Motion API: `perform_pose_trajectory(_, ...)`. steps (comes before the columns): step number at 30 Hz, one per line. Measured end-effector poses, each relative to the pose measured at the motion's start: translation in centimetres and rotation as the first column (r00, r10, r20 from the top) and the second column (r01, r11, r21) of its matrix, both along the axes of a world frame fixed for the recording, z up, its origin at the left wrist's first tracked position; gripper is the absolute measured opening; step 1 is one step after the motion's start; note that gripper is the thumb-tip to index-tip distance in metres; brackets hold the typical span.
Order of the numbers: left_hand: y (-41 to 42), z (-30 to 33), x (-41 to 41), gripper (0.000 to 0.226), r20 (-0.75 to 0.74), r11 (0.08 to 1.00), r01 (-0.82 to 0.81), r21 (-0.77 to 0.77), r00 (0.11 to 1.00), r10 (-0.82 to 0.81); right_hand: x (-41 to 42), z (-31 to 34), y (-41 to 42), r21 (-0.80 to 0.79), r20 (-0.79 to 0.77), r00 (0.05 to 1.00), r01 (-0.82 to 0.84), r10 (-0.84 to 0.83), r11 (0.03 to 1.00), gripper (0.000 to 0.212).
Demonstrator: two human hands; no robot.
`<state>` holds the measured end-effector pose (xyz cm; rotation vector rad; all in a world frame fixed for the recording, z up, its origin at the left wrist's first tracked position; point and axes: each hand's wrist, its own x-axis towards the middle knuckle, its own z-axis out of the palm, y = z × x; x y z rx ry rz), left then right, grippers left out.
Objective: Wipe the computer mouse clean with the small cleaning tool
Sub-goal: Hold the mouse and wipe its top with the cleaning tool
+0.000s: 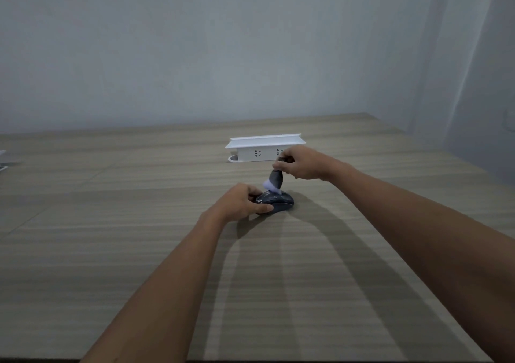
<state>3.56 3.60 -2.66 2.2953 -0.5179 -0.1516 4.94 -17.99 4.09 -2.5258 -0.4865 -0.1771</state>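
A: Item one, containers?
B: One white socket box (264,150), centre of frame on the wooden desk (111,237), just behind the hands. Its lid stands raised; two outlet faces show on the near side. Contents of the top recess cannot be told.

A: Item two, the computer mouse?
B: Computer mouse (278,202), dark grey to black, glossy, with pale smears on its upper shell. Lies flat on the desk at centre frame, just below the socket box. Long axis runs roughly left to right across the frame; which end is the front cannot be told.

A: Item three, the cleaning tool?
B: Small brush (274,181), dark tapered handle, white-lilac tuft. Stands near upright, tuft down, touching the mouse's top.

A: Grips?
B: Left hand (239,201) closed around the mouse's left end, thumb along the near side. Right hand (302,163) pinches the brush's upper end in its fingertips.
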Motion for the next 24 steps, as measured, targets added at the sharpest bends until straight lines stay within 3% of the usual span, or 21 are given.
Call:
perform_pose_trajectory(10,-0.2,-0.1,-0.2,0.035,-0.012,1.000,-0.008,-0.013,1.000,0.008,-0.5,0.3,-1.2,-0.229,0.004,0.999,0.033,-0.032,0.973,0.031)
perform_pose_trajectory(17,-0.3,0.0,-0.4,0.031,0.008,0.999,-0.033,0.020,0.999,0.033,-0.7,0.9,0.3,0.009,-0.065,0.997,-0.032,0.033,0.999,0.027)
perform_pose_trajectory(21,-0.5,0.0,-0.5,0.032,0.011,0.999,-0.035,0.028,0.999,0.034,-0.7,0.7,-1.3,-0.218,-0.002,0.999,0.037,-0.038,0.975,0.030)
perform_pose_trajectory(24,-0.6,0.2,-0.7,0.034,0.020,0.999,-0.028,0.035,0.999,0.028,-0.5,-0.3,-1.9,-0.262,-0.006,0.998,0.052,-0.055,0.964,0.029)
